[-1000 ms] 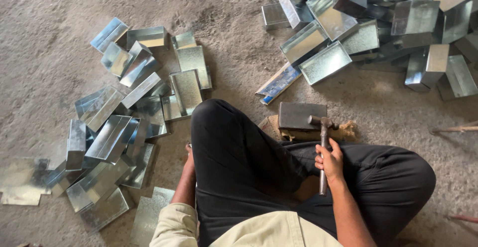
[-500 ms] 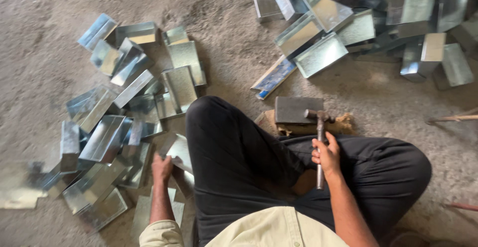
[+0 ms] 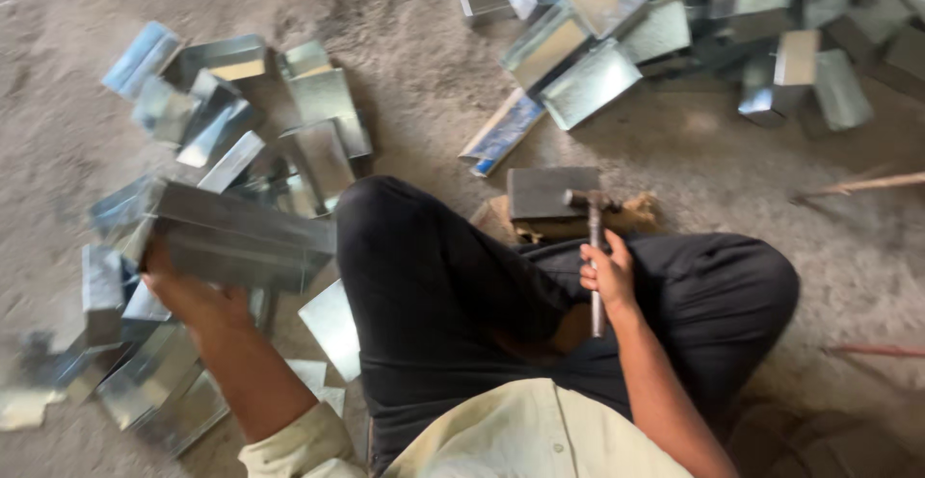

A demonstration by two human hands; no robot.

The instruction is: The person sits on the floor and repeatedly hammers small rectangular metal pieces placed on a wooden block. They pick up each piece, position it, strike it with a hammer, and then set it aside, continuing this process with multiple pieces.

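Down at the person's left, the left hand (image 3: 198, 297) grips one end of a folded metal piece (image 3: 241, 237), fingers closed around it. The piece's long axis runs rightward from the hand toward the knee (image 3: 405, 247), raised above the left pile (image 3: 193, 150) of shiny sheet pieces. The right hand (image 3: 607, 271) is clenched on a hammer (image 3: 594, 247), whose head rests by the dark block (image 3: 551, 192) ahead of the legs. That block lies well right of the piece. A second pile (image 3: 674, 35) sits beyond it. No labels or signs show.
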